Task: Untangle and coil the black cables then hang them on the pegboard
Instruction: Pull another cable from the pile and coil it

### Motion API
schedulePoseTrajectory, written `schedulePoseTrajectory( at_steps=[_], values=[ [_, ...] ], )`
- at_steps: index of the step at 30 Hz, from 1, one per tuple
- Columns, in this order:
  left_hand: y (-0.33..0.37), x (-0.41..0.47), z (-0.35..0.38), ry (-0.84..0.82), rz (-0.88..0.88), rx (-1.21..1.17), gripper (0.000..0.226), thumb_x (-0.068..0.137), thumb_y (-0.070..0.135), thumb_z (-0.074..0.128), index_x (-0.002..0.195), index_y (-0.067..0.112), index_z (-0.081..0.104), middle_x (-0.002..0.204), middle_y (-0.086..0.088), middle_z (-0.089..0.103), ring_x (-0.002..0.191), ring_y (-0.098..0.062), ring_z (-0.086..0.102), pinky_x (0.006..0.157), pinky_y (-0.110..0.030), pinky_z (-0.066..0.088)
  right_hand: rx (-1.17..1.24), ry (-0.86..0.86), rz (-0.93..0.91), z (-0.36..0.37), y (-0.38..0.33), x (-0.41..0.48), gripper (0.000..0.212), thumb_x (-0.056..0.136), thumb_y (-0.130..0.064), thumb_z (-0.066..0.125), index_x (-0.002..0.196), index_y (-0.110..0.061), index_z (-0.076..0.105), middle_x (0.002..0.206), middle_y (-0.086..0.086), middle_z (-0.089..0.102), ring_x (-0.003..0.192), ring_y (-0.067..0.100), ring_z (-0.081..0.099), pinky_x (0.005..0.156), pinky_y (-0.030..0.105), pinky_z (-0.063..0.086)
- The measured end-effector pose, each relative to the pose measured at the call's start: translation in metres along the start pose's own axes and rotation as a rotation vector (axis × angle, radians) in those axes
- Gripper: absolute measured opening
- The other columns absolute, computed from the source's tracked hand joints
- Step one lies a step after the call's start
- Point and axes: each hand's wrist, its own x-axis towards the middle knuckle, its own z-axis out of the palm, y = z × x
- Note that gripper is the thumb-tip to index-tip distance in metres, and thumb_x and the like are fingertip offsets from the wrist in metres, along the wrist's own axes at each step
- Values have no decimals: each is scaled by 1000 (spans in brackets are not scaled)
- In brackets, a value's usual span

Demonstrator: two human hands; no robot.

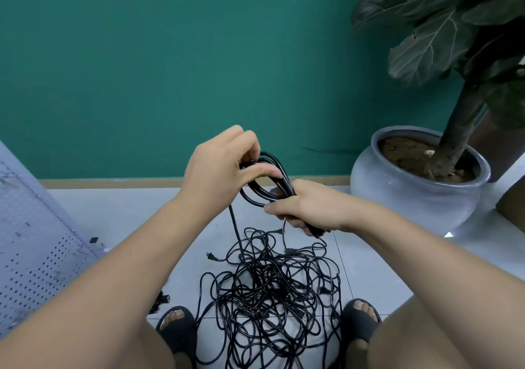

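Note:
A small coil of black cable (257, 198) is held up in front of me, above the floor. My left hand (220, 169) pinches the coil's top loops between thumb and fingers. My right hand (305, 209) grips the coil's lower right side, fingers curled round the bundled strands. One strand runs from the coil down to a big tangled heap of black cables (270, 297) on the tiled floor between my feet. A plug (209, 256) sticks out at the heap's left edge. The white pegboard (31, 255) leans at the left.
A large grey pot (412, 195) with a broad-leaved plant stands at the right against the green wall. My feet in black sandals (177, 329) flank the heap. Small black pieces lie on the floor next to the pegboard.

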Motion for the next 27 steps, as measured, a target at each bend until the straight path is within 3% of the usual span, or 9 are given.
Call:
schedulePoseTrajectory(
  at_steps=[3, 5, 10, 16, 18, 20, 23, 25, 27],
  values=[
    [0, -3, 5, -5, -151, -10, 58, 76, 86, 68, 101, 34, 59, 95, 17, 62, 93, -7, 60, 78, -40, 56, 70, -1, -52, 1, -1, -4, 38, 106, -32, 63, 74, -19, 47, 58, -1, 37, 50, 21, 30, 49, 31, 28],
    [2, -6, 9, -88, -316, -229, 60, 77, 79, 74, 118, 39, 57, 96, 16, 73, 95, -9, 67, 88, -43, 56, 99, -1, -82, 3, -2, -5, 38, 108, -31, 62, 75, -18, 48, 57, -1, 37, 50, 21, 30, 48, 29, 27],
    [10, -10, 20, -123, -463, -627, 21, 97, 42, 77, 109, 30, 66, 82, -2, 75, 72, -19, 63, 82, -47, 54, 200, 5, -133, 9, -1, -1, 33, 108, -29, 62, 79, -15, 54, 58, 2, 39, 52, 21, 32, 50, 30, 29],
    [15, -3, 18, -82, -634, -955, 34, 99, 23, 77, 127, 20, 57, 82, -1, 70, 64, -17, 59, 65, -28, 51, 34, 91, -133, 16, -5, 12, 25, 102, -23, 67, 84, -10, 53, 63, 1, 57, 53, 18, 46, 51, 31, 40],
    [13, -2, 18, -93, -632, -942, 37, 98, 25, 78, 128, 25, 56, 83, 0, 65, 66, -15, 52, 70, -32, 47, -70, 138, -114, 18, -3, 20, 18, 96, -16, 69, 99, -2, 58, 70, 3, 61, 51, 16, 46, 49, 29, 40],
    [10, 0, 16, -123, -623, -894, 37, 98, 27, 79, 126, 27, 55, 79, 5, 63, 63, -13, 49, 73, -36, 45, -146, 177, -107, 21, 0, 27, 18, 93, -12, 69, 101, -1, 57, 70, 2, 52, 46, 10, 38, 49, 27, 37],
    [8, 4, 12, -155, -630, -871, 38, 97, 25, 80, 125, 25, 54, 66, 11, 56, 50, -13, 45, 69, -43, 49, -152, 183, -124, 28, 2, 34, 18, 94, -13, 68, 112, -14, 68, 71, -9, 57, 44, 4, 43, 47, 17, 37],
    [6, 8, 8, -175, -650, -867, 38, 94, 24, 83, 123, 23, 58, 66, 7, 51, 48, -15, 40, 64, -42, 47, -135, 150, -167, 32, -2, 37, 24, 96, -15, 68, 118, -25, 70, 100, -12, 75, 64, -5, 61, 59, 10, 44],
    [6, 12, 4, -191, -748, -927, 31, 92, 20, 85, 116, 18, 64, 76, -4, 49, 46, -16, 35, 57, -34, 39, -125, 106, -214, 34, -3, 41, 30, 98, -17, 69, 124, -33, 66, 120, -18, 75, 103, -4, 68, 91, 20, 53]
  ],
)
